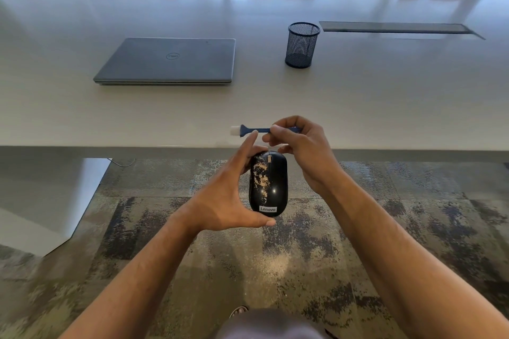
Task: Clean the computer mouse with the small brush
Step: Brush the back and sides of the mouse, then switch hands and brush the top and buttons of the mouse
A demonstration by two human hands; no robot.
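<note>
A black Lenovo computer mouse (pixel 271 184) with pale dusty specks on its left half is held in the air in front of the table edge. My left hand (pixel 224 195) grips it, thumb under its near end and fingers round its far end. Just above it, my right hand (pixel 298 150) pinches the blue handle of a small brush (pixel 249 130). The brush lies level, its white bristles pointing left, a little above and beyond the mouse without touching it.
On the long white table (pixel 385 96) lie a shut grey laptop (pixel 170 62) at the left and a black mesh pen cup (pixel 302 44) at the middle right. A dark cable slot (pixel 396 27) runs behind it. Chairs stand at the far side. Patterned carpet with a pale dust patch (pixel 275 263) lies below.
</note>
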